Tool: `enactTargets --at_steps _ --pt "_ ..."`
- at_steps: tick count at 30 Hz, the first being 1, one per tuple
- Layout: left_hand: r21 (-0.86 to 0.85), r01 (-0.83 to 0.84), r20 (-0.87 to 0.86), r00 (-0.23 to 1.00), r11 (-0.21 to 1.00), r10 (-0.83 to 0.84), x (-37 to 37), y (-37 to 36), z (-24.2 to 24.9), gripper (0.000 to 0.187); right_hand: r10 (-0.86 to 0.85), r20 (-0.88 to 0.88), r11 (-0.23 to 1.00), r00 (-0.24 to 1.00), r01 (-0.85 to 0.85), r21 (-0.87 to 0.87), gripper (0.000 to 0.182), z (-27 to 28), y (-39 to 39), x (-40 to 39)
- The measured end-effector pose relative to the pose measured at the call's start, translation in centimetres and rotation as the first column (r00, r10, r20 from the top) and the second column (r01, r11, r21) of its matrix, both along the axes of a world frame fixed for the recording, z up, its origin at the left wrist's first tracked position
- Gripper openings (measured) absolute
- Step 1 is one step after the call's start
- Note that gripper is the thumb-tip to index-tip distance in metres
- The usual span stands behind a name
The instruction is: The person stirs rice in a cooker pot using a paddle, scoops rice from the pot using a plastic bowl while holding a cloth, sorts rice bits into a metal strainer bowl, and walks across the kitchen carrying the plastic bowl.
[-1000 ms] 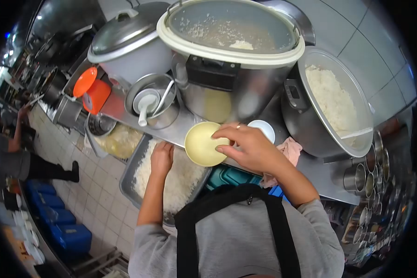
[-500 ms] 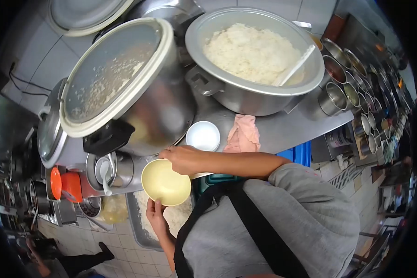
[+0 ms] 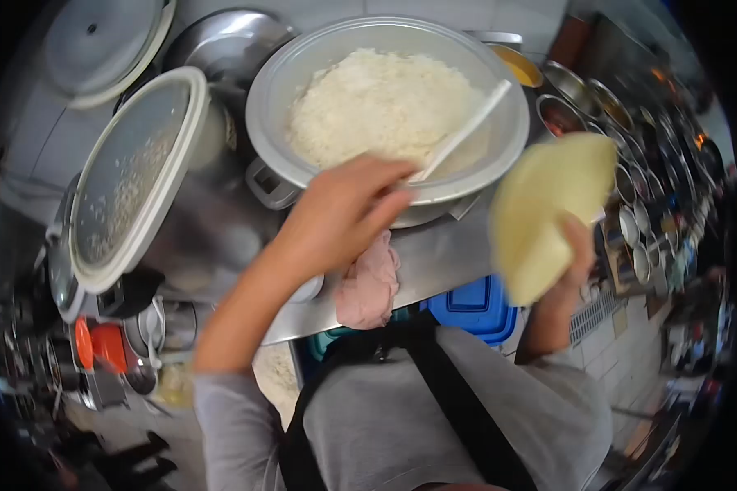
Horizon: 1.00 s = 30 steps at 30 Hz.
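Holding: yellow bowl [image 3: 544,196], tilted, pinched in right hand [image 3: 577,254] by the counter's [image 3: 442,245] front edge. Left hand [image 3: 344,213]: curled at the rice pot's [image 3: 450,192] near rim; contact with white paddle [image 3: 467,123], I cannot tell. Step, I judge: reaching for the paddle; next needs a sure pinch. Moving room: front strip right of pink cloth [image 3: 368,286].

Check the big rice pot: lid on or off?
Off: no lid covers the big rice pot, and white rice shows inside.
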<state>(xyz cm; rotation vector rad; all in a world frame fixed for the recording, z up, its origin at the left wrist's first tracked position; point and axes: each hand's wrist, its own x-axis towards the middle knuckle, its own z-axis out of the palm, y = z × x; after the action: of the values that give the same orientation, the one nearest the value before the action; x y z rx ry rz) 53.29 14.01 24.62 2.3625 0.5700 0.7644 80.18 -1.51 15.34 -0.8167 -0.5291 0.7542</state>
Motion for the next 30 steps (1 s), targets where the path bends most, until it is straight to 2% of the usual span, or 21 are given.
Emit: enactTargets --at_steps 1,2,3,4,5,6,7,8,9,10,11,13,18,20,21,22,23,24,26,28,30 --pt "0.16 0.066 -0.004 0.998 0.985 -0.066 3.2 1.9 -0.5 0.027 -0.099 -0.087 0.992 0.991 0.105 0.076 0.042 1.8 -0.2 -0.2" --pt "0.274 0.08 -0.186 0.982 0.958 -0.029 6.2 3.2 -0.1 0.026 -0.12 -0.073 0.988 0.99 0.126 0.092 0.042 0.4 -1.1 1.7" --pt "0.359 0.093 -0.228 0.974 0.929 -0.009 9.2 4.9 -0.9 0.023 -0.141 -0.056 0.983 0.988 0.146 0.114 0.043 -1.8 -2.4 4.8" --pt "0.289 0.073 -0.403 0.914 0.955 0.052 12.4 6.0 -0.5 0.021 -0.338 0.081 0.939 0.938 0.329 0.104 0.044 -4.8 -3.3 7.2" --pt "0.272 0.075 -0.468 0.881 0.959 0.064 15.4 7.6 -1.7 0.031 -0.502 0.21 0.865 0.839 0.482 0.138 0.045 -7.1 -3.8 9.0" --pt "0.306 0.108 -0.481 0.875 0.946 0.056 17.8 8.9 -2.5 0.029 -0.365 -0.041 0.931 0.93 0.366 0.009 0.049 -6.4 -4.7 9.9" --pt "0.334 0.05 -0.437 0.893 0.941 0.108 20.0 9.6 -3.2 0.026 -0.635 0.232 0.749 0.736 0.661 -0.048 0.052 -4.2 -3.1 6.4" --pt "0.397 0.019 -0.329 0.936 0.918 0.123 23.3 11.7 -6.1 0.025 -0.376 -0.077 0.926 0.923 0.373 -0.057 0.053 -3.5 -3.8 7.3" --pt "0.368 -0.057 -0.274 0.947 0.928 0.167 25.6 12.8 -7.4 0.025 -0.343 -0.097 0.939 0.934 0.345 0.004 0.052 -4.0 -3.4 7.7" --pt "0.395 -0.017 -0.283 0.949 0.918 0.14 26.3 13.1 -7.5 0.025 -0.301 -0.064 0.953 0.952 0.303 0.02 0.052 -5.6 -3.6 9.7" --pt "0.533 0.083 -0.353 0.926 0.842 0.132 26.4 12.5 -6.9 0.022 -0.232 -0.097 0.969 0.968 0.239 0.064 0.049 -5.1 -3.5 9.7" --pt "0.486 0.007 -0.278 0.949 0.874 0.147 23.4 9.8 -2.8 0.019 -0.013 -0.067 0.982 0.998 0.025 0.189 0.046 -6.7 -3.5 13.9" --pt "0.384 -0.182 -0.003 0.98 0.905 0.198 14.8 6.1 4.7 0.025 0.017 -0.038 0.953 0.999 -0.005 0.302 0.041 -5.0 -0.6 14.8" --pt "0.379 -0.362 0.268 0.924 0.852 0.273 10.7 5.4 6.6 0.027 0.035 0.005 0.941 0.999 -0.034 0.337 0.04 -5.0 1.3 16.2" --pt "0.41 -0.42 0.462 0.861 0.81 0.213 7.2 4.0 7.8 0.017 0.065 0.044 0.929 0.997 -0.076 0.363 0.04 -4.8 1.9 16.5" --pt "0.411 -0.596 0.619 0.738 0.69 0.268 5.0 4.7 8.3 0.018 0.091 0.085 0.916 0.992 -0.117 0.384 0.04 -4.4 2.4 16.3" --pt "0.484 -0.589 0.492 0.795 0.647 0.355 -1.5 0.7 10.6 0.024 0.101 0.089 0.914 0.991 -0.128 0.386 0.04 -3.7 2.8 15.5" --pt "0.481 -0.598 0.496 0.789 0.641 0.363 -2.3 0.1 10.8 0.024 0.112 0.049 0.916 0.992 -0.123 0.382 0.039 -3.1 3.2 14.8" --pt "0.378 -0.749 0.681 0.623 0.543 0.384 -14.6 -7.2 12.6 0.017 0.13 0.013 0.918 0.991 -0.125 0.377 0.039 -1.7 3.8 13.6" --pt "0.248 -0.86 0.826 0.428 0.446 0.367 -18.5 -10.6 13.1 0.028 0.108 0.018 0.93 0.994 -0.108 0.352 0.039 -1.2 4.6 13.0" --pt "0.283 -0.918 0.76 0.391 0.277 0.519 -24.7 -12.6 12.0 0.034 0.154 0.044 0.924 0.987 -0.16 0.346 0.039 -0.5 4.9 12.0"
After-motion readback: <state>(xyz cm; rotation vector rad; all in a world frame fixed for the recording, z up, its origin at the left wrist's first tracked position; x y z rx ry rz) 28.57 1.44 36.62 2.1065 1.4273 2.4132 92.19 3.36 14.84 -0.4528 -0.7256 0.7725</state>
